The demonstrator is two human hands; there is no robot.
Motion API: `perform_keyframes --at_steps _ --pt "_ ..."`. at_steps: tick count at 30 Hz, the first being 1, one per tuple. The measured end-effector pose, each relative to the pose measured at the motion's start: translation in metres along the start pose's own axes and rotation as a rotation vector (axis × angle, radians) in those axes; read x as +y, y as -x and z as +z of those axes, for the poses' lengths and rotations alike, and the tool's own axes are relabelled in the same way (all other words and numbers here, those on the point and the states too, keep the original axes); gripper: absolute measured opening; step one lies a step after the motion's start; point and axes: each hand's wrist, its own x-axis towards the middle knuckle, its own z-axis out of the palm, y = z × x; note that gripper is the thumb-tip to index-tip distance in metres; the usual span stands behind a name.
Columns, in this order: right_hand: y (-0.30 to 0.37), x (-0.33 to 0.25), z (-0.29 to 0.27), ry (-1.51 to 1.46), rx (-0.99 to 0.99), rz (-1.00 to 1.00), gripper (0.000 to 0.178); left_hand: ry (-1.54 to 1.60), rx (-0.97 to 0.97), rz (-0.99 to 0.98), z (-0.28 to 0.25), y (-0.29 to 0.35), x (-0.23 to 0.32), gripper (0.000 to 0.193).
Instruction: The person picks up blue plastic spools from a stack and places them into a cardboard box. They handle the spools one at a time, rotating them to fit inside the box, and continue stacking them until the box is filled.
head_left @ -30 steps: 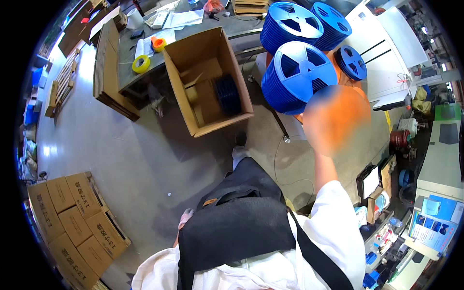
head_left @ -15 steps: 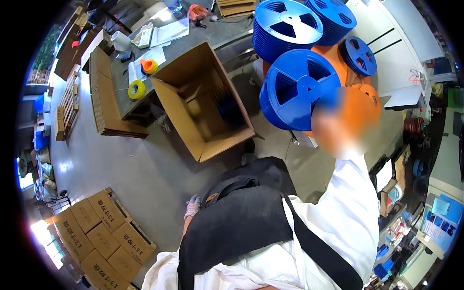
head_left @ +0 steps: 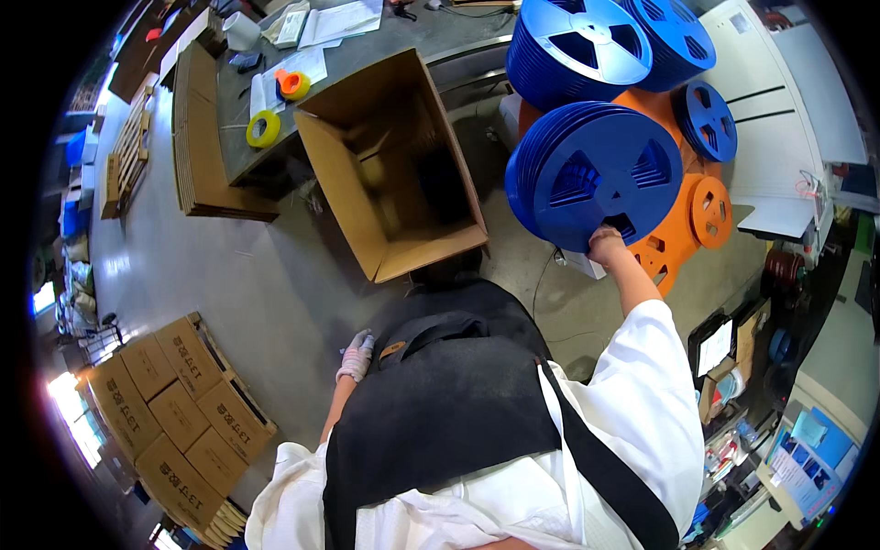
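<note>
Head view: the gloved left hand (head_left: 357, 355) hangs beside the black apron (head_left: 440, 403), well apart from the reels; whether its fingers hold anything, I cannot tell. Right of it stands a cardboard box (head_left: 335, 188), mouth upward. Next comes a tilted stack of blue reels (head_left: 612, 170), its long axis running back leftward from the front face. The bare right hand (head_left: 605, 243), much nearer, has fingers closed on that face's near edge, the stack lying just beyond them; farther right sits an orange reel (head_left: 711, 212)

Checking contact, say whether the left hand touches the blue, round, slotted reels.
No: the pale-gloved left hand hangs apart, beside the black cloth apron.
</note>
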Motion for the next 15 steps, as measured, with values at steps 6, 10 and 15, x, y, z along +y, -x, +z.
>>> perform_keyframes --at_steps 6,10,15 --pt "0.030 -0.057 -0.030 -0.296 0.226 0.063 0.035 0.034 -0.018 -0.011 -0.016 0.004 0.001 0.040" --pt "0.073 -0.104 -0.117 -0.632 0.163 0.140 0.041 0.077 -0.011 0.019 -0.015 -0.021 -0.018 0.040" --pt "0.136 -0.152 -0.211 -1.505 0.349 -0.042 0.036 0.136 0.031 0.119 -0.029 -0.047 0.020 0.036"
